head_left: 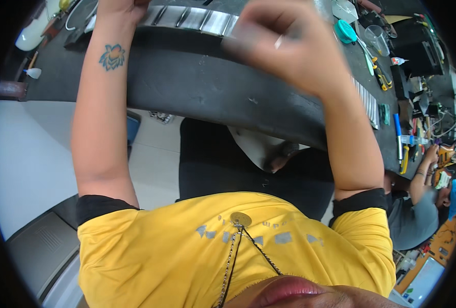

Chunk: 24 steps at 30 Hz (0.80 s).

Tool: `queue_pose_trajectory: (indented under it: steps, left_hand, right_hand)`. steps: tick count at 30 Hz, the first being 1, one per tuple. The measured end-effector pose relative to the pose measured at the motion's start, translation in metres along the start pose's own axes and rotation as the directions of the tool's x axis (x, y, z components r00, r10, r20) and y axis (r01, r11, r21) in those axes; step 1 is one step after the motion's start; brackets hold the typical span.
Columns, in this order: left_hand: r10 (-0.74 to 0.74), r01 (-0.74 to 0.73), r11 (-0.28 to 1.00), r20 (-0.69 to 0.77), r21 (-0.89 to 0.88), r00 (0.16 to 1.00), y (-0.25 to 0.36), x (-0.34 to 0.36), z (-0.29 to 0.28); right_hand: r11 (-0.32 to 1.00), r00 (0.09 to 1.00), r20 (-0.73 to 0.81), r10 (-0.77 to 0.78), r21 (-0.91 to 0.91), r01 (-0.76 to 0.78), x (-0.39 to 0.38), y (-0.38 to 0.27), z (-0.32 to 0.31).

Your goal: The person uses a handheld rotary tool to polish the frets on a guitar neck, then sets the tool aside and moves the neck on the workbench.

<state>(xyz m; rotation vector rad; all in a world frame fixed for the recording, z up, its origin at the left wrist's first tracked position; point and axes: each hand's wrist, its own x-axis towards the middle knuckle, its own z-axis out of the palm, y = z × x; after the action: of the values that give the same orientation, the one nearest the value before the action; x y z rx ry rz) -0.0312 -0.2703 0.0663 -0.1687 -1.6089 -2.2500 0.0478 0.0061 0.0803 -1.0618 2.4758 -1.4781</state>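
Observation:
My left hand [128, 7] is cut off by the top edge, at the left end of a row of shiny metal segments [192, 19] on the dark workbench [197, 77]; its fingers are mostly hidden. My right hand [284, 46] is raised over the bench just right of that row, curled and smeared by motion, so whether it holds anything cannot be made out. Under my right forearm a ribbed metal strip [364, 100] lies on the bench.
Teal lid [344, 30], clear cup [376, 38], pliers [379, 74], blue marker [397, 138] and several tools crowd the right. A co-worker [418, 215] works at far right. White bottle [30, 36] stands upper left; a pale panel [27, 149] is below it.

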Motion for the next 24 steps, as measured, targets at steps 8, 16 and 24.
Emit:
queue_pose_trajectory:
  steps: [8, 16, 24]
  left_hand:
    - [-0.009, 0.009, 0.998, -0.003, 0.055, 1.0, -0.03, 0.004, 0.003]
    - [0.028, -0.026, 1.0, -0.133, 0.015, 0.991, -0.031, -0.006, 0.027]
    - [-0.05, 0.047, 0.998, 0.064, 0.04, 0.997, -0.029, 0.004, 0.0]
  right_hand:
    - [0.89, 0.828, 0.48, -0.289, -0.184, 0.418, -0.015, 0.026, 0.07]
    - [0.873, 0.82, 0.514, -0.251, -0.245, 0.421, -0.019, 0.031, 0.074]
    - [0.872, 0.814, 0.52, -0.26, -0.235, 0.429, -0.018, 0.033, 0.073]
